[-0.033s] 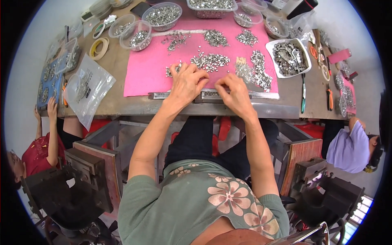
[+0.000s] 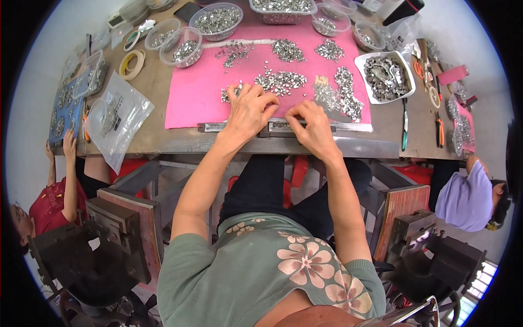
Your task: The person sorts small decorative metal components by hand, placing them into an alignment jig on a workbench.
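A narrow metal strip fixture [image 2: 281,126] with a row of small slots lies along the front edge of the pink mat [image 2: 188,98]. Over its left part is my left hand [image 2: 248,111], thumb and forefinger pinched just above the mat; whatever is between them is too small to see. My right hand [image 2: 311,126] bends over the fixture's right part, its fingertips closed together beside the slots and their contents hidden. Beyond the hands lies a pile of small shiny metal pieces [image 2: 280,83]. Thin metal pins [image 2: 326,97] lie right of it, next to another heap of metal pieces [image 2: 348,98].
A white tray of metal parts [image 2: 385,79] stands on the right, near green-handled pliers [image 2: 405,128] and orange-handled pliers [image 2: 439,131]. Clear tubs [image 2: 217,22] line the back. Tape [image 2: 132,65] and a plastic bag [image 2: 122,117] lie left. Two people sit at either side.
My right hand has shifted very slightly left, toward the slots of the fixture. The left hand stays where it was.
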A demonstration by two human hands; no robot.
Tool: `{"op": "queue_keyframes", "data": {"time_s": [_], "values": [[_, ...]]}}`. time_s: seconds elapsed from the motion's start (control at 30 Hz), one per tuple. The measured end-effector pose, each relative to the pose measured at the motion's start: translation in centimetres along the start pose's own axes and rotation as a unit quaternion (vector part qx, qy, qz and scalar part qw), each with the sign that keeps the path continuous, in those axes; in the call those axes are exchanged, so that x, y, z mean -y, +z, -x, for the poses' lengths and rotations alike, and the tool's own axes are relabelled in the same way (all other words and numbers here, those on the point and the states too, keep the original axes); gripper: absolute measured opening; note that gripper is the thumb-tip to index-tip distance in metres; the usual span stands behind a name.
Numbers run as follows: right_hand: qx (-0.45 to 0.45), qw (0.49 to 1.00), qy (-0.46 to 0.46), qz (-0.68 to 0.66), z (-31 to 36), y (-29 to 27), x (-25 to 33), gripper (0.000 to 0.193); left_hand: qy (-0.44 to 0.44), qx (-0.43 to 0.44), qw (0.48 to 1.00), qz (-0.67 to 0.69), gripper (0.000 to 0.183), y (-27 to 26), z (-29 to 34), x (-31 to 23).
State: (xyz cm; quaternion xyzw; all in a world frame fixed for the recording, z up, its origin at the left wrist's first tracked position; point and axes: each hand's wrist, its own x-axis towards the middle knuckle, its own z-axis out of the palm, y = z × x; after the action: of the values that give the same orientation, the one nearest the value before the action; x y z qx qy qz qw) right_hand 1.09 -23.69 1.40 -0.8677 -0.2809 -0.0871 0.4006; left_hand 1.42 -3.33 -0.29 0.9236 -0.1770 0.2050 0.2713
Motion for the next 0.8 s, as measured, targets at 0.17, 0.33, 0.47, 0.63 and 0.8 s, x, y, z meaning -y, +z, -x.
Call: {"op": "queue_keyframes", "data": {"time_s": [0.17, 0.33, 0.47, 0.63, 0.8], "values": [[-0.013, 1.000, -0.009, 0.009, 1.1, 0.7, 0.4, 0.006, -0.014, 0.028, 0.999, 0.030, 0.007, -0.5, -0.1, 0.2], [0.009, 1.000, 0.013, -0.009, 0.3, 0.6, -0.2, 0.004, -0.015, 0.038, 0.998, 0.046, 0.006, -0.7, 0.1, 0.2], [-0.063, 0.995, 0.025, 0.073, -2.3, 1.4, -2.3, 0.009, -0.017, 0.053, 0.998, 0.020, 0.007, -0.4, 0.1, 0.0], [-0.039, 0.989, 0.048, 0.132, -4.0, 2.0, -3.5, 0.012, -0.017, 0.053, 0.998, 0.021, 0.007, -0.4, 0.1, -0.1], [-0.040, 0.992, -0.019, 0.115, -2.5, 1.5, -1.5, 0.008, -0.005, 0.042, 0.998, 0.042, 0.008, -1.1, 0.4, -0.3]]}}
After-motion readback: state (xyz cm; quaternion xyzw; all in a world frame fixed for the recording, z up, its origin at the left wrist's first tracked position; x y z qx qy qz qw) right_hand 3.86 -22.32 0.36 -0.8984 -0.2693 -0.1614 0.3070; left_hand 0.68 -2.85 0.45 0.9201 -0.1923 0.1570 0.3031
